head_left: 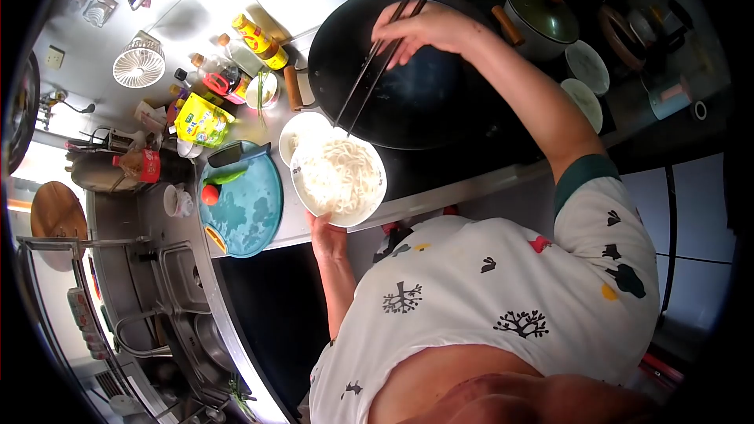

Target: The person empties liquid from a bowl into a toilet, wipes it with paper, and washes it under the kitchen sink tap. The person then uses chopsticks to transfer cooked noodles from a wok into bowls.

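My left hand (pixel 328 237) is closed on the near rim of a white bowl (pixel 378 198). Pale noodles (pixel 342 173) fill the bowl. Above the wok (pixel 334 55), my right hand (pixel 424 31) grips a pair of long dark chopsticks (pixel 365 82). Their tips reach down to the noodles at the bowl's far edge. A second white bowl (pixel 292 127) sits just behind the first, partly hidden by it.
To the left, a blue cutting board (pixel 255 212) carries a knife (pixel 228 155), a green pepper (pixel 228 178) and a tomato (pixel 210 195). Sauce bottles (pixel 259 41) and a yellow pouch (pixel 203 120) stand behind. A lidded pot (pixel 542 20) is at the right, a sink (pixel 181 275) at lower left.
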